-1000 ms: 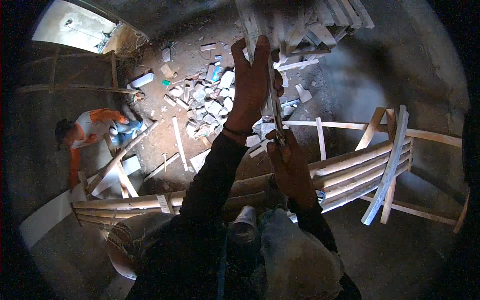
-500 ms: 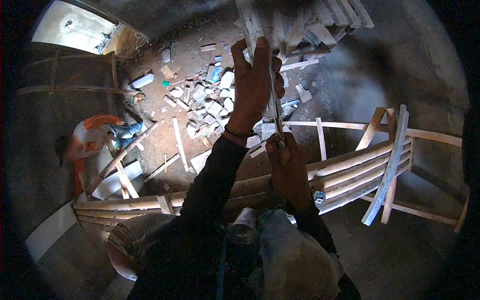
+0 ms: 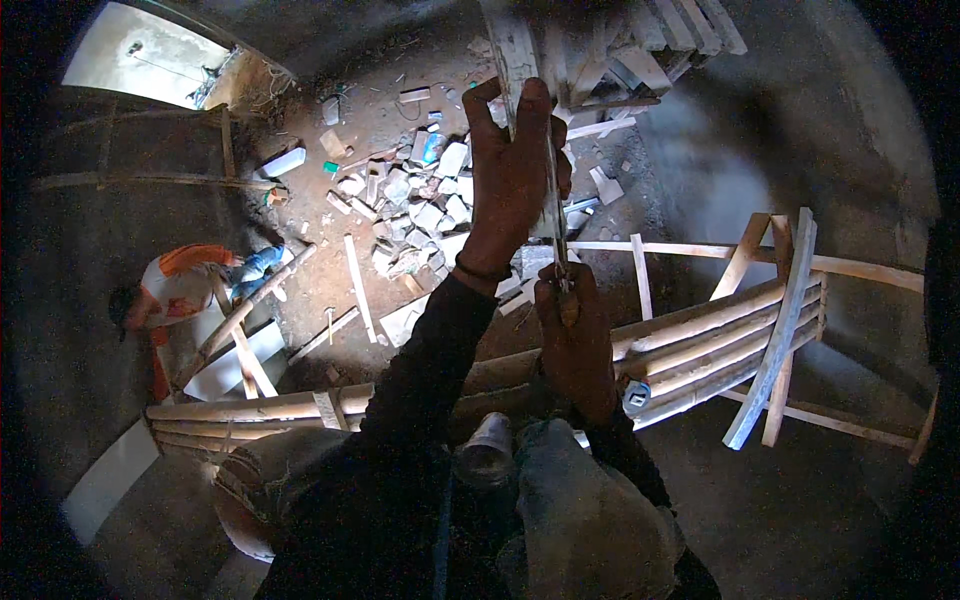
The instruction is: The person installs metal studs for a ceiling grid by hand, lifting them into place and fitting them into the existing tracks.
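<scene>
A long, pale, whitish-smeared bar (image 3: 515,50) rises in front of me toward the top of the view. My left hand (image 3: 508,185) is wrapped round its lower part, thumb on the near side and fingertips showing past the right edge. Lower and nearer, my right hand (image 3: 580,345) is closed round a small wooden-handled tool (image 3: 569,308). A thin metal shank leaves that handle and meets the bar's lower end; the rest of the tool is hidden or too narrow to name.
Under me runs a platform of round poles (image 3: 720,340), with a loose plank (image 3: 775,340) across its right side. A metal tin (image 3: 637,397) and a clear cup (image 3: 488,450) stand near me. Below lies broken rubble (image 3: 420,200). A person in orange and white (image 3: 185,285) leans at left.
Both hands and the bar have shifted only slightly. The person at left has moved a little, head lower and arm changed. My grips look the same.
</scene>
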A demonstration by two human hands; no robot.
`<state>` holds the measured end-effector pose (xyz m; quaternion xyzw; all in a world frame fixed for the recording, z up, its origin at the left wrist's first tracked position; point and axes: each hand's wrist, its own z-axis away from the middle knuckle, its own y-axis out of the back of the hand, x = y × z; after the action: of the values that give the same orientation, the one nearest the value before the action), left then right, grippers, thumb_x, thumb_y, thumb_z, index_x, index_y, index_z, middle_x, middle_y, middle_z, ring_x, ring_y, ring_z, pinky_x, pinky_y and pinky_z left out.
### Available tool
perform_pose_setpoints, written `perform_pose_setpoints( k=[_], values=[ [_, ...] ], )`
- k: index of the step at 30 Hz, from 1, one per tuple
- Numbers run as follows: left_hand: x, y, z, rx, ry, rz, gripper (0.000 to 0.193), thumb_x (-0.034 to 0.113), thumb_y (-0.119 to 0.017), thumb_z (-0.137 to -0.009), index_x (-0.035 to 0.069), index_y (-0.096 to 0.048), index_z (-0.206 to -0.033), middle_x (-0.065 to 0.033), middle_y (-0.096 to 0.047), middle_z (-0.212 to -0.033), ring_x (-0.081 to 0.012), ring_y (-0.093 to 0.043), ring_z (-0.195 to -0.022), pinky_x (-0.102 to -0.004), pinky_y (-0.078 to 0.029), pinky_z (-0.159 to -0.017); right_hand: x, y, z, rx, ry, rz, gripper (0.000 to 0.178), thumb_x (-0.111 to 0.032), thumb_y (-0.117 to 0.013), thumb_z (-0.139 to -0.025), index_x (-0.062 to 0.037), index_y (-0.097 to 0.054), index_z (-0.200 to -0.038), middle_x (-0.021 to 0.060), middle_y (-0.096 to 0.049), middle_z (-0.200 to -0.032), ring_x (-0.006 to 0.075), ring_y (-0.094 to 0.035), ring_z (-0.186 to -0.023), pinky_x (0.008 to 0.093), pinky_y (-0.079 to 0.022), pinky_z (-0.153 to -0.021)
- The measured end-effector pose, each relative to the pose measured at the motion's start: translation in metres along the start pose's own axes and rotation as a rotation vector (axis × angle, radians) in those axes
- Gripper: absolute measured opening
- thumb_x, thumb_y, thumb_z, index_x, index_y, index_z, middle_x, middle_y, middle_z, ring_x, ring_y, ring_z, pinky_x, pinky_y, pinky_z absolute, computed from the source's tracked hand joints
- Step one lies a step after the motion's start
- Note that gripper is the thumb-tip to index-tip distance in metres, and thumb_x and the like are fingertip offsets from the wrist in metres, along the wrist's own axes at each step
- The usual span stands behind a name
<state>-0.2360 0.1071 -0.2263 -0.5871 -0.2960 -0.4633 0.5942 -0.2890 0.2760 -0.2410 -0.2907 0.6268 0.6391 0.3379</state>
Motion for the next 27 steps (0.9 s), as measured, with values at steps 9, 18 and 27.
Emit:
perform_pose_setpoints(
  k=[9,18,27],
  values=[
    [-0.001,0.001,0.0,-0.001,0.037,-0.065,0.04,0.035,-0.056,-0.096,0.017,-0.027,-0.116,-0.0074,-0.052,-0.074,-0.0152,-0.048,-0.048,-0.0305,-0.04,-0.038,0.003,-0.008,0.0,0.096,-0.104,-0.122,0.029,-0.015,-0.056,-0.087,-0.001,-0.051,-0.111,0.0202,-0.052,-0.101,0.0323,-0.053,-0.094,0.043,-0.047,-0.079],
    [-0.001,-0.002,0.004,0.013,-0.001,-0.07,0.048,0.043,-0.055,-0.095,0.01,-0.031,-0.12,-0.0046,-0.054,-0.07,-0.0115,-0.051,-0.047,-0.0257,-0.041,-0.04,0.004,-0.012,-0.002,0.267,-0.1,-0.153,0.022,-0.023,-0.056,-0.096,-0.0012,-0.053,-0.099,0.0145,-0.058,-0.081,0.0243,-0.057,-0.074,0.038,-0.045,-0.068],
    [0.006,0.005,0.0,-0.192,0.187,0.069,0.048,0.054,-0.04,-0.098,0.009,-0.045,-0.112,-0.0062,-0.057,-0.078,-0.0146,-0.056,-0.05,-0.0294,-0.047,-0.043,0.025,-0.006,0.002,0.145,-0.107,-0.2,0.024,-0.026,-0.055,-0.097,-0.0025,-0.054,-0.101,0.0078,-0.056,-0.075,0.0152,-0.053,-0.069,0.0334,-0.043,-0.062]
  ],
)
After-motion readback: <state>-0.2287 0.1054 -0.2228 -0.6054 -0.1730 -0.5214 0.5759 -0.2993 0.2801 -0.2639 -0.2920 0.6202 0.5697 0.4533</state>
